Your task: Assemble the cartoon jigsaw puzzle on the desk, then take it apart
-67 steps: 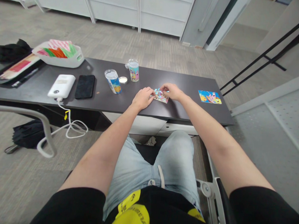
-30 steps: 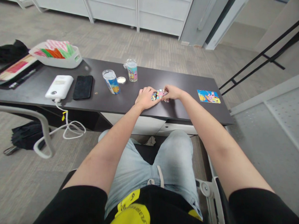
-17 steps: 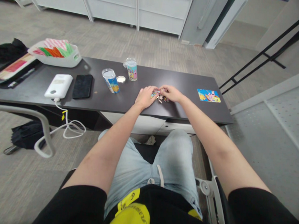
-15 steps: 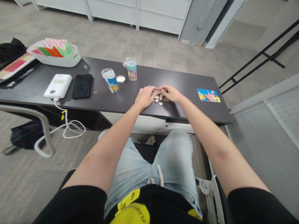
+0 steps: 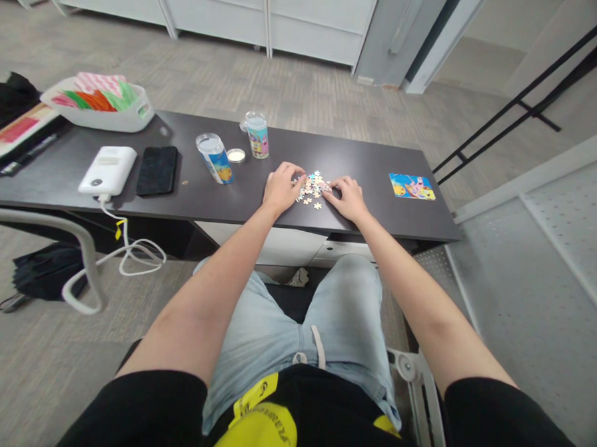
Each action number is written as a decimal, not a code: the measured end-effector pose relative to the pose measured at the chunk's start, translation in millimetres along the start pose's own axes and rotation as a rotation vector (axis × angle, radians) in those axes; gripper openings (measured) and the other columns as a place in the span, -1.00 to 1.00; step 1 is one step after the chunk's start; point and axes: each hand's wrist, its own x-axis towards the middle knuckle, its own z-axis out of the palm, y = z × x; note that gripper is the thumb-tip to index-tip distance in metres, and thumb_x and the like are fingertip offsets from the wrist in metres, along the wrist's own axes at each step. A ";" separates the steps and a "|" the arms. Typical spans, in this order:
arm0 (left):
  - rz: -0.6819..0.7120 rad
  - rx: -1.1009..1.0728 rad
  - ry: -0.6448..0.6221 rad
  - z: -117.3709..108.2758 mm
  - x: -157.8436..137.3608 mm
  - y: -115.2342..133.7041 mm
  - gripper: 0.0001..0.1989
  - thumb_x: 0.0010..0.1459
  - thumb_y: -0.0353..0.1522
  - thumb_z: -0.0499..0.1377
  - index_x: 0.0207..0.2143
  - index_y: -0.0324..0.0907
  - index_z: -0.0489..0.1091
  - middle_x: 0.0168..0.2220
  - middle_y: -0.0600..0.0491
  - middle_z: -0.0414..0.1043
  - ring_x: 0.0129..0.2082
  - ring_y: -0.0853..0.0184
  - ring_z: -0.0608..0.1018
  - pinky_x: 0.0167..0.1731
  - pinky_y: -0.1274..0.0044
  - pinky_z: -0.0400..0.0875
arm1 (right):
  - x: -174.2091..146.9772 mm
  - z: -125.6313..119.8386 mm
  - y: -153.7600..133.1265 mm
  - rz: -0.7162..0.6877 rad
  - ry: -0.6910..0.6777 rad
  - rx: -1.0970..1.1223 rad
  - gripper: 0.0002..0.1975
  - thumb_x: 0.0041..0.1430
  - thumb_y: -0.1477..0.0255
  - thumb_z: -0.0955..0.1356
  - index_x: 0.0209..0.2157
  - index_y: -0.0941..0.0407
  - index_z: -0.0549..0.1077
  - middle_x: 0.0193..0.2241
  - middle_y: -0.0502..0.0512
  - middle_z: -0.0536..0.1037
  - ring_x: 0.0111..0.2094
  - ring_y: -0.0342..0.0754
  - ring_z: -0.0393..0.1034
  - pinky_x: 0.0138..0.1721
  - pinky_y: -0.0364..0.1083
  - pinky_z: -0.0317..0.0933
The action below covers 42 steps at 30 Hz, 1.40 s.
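A small pile of jigsaw puzzle pieces (image 5: 314, 184) lies on the dark tabletop (image 5: 229, 203) in front of me. My left hand (image 5: 282, 186) rests at the pile's left side, fingers curved and apart, its fingertips touching the edge pieces. On the opposite side my right hand (image 5: 347, 197) touches the pile's edge with its fingers spread. Neither hand visibly holds a piece. Off to the right lies a colourful cartoon picture card (image 5: 412, 187). Two clear containers with cartoon prints, a blue one (image 5: 216, 159) and a pink-and-teal one (image 5: 258, 136), stand left of the pile.
A round lid (image 5: 236, 155) lies between the containers. Farther left are a black phone (image 5: 157, 171), a white power bank (image 5: 108, 171) with a cable, and a white basket (image 5: 134, 118) of coloured packets. A metal rail (image 5: 89, 259) curves at the near left.
My hands have moved apart, from nearly meeting over the pile to its two sides. More of the pieces now show between them. The view has shifted slightly.
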 end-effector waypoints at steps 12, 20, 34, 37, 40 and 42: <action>0.080 0.192 -0.170 3.0 -30.3 -3.7 -0.05 0.39 0.20 0.42 0.65 0.03 0.35 0.72 -0.27 0.45 0.81 -0.24 0.37 0.89 -0.08 0.17 | 27.2 20.9 -15.9 -0.045 -0.048 0.228 -0.69 0.44 0.31 0.53 0.16 -0.21 0.66 0.14 0.06 0.86 0.01 0.22 0.76 0.33 0.30 0.69; 0.096 0.154 -0.199 21.9 -9.2 6.7 0.06 0.35 0.15 0.50 0.72 0.06 0.24 0.81 -0.26 0.30 0.85 -0.18 0.29 0.87 -0.04 0.12 | 16.7 11.0 -13.3 -0.005 -0.012 0.306 -0.41 0.53 0.31 0.39 0.51 -0.27 0.57 0.29 0.03 0.90 0.37 0.21 0.77 0.52 0.31 0.61; 0.084 0.134 -0.193 34.6 33.2 27.5 -0.69 0.64 -0.18 0.21 0.26 0.01 0.64 0.46 -0.12 0.62 0.44 0.05 0.49 0.57 0.08 0.35 | 2.7 -15.1 20.8 0.090 0.012 -0.019 -0.42 0.52 0.13 0.46 0.49 -0.27 0.61 0.35 0.26 0.75 0.45 0.48 0.64 0.66 0.52 0.42; 0.127 0.110 -0.200 33.0 33.3 26.8 -0.66 0.66 -0.22 0.15 0.30 0.04 0.61 0.46 -0.09 0.62 0.45 0.13 0.51 0.58 0.17 0.36 | 12.1 -11.6 11.1 0.085 -0.013 -0.095 -0.30 0.57 -0.02 0.50 0.60 -0.13 0.58 0.61 0.38 0.56 0.64 0.63 0.36 0.73 0.57 0.24; 0.098 0.119 -0.129 29.3 23.7 26.0 -0.55 0.62 -0.16 0.21 0.44 -0.01 0.54 0.54 -0.12 0.56 0.55 0.08 0.45 0.66 0.13 0.26 | 23.0 -9.3 2.3 0.067 -0.046 -0.128 -0.21 0.63 -0.04 0.52 0.67 0.03 0.54 0.69 0.47 0.46 0.67 0.70 0.24 0.76 0.57 0.13; -0.016 0.144 -0.047 26.3 12.9 24.0 -0.30 0.54 0.00 0.33 0.58 -0.05 0.42 0.65 -0.21 0.46 0.65 -0.08 0.38 0.72 0.04 0.19 | 30.0 -8.5 -2.6 0.048 -0.069 -0.132 -0.28 0.65 -0.01 0.52 0.63 0.00 0.58 0.70 0.41 0.47 0.66 0.67 0.23 0.76 0.55 0.11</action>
